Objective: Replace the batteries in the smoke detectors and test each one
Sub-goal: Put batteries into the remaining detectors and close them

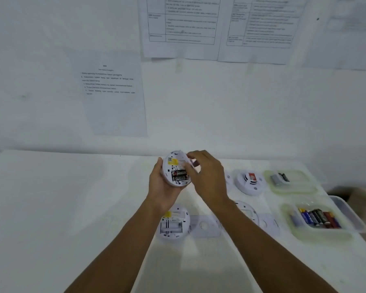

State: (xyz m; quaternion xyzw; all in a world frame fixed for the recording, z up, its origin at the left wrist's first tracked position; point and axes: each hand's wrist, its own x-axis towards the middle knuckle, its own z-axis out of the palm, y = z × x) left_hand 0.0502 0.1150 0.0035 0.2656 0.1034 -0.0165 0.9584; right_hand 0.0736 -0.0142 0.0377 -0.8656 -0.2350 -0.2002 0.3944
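White table [51, 208]: detectors [248, 182], battery trays [317, 234]

The smoke detector [175, 169] looks like smooth white plastic, its batteries [179, 175] glossy black, above a matt white table [61, 197].

A plain white wall [40, 60] carries printed white paper sheets [112, 98] from ten to one o'clock. A flat white surface [51, 197] lies below, evenly lit.
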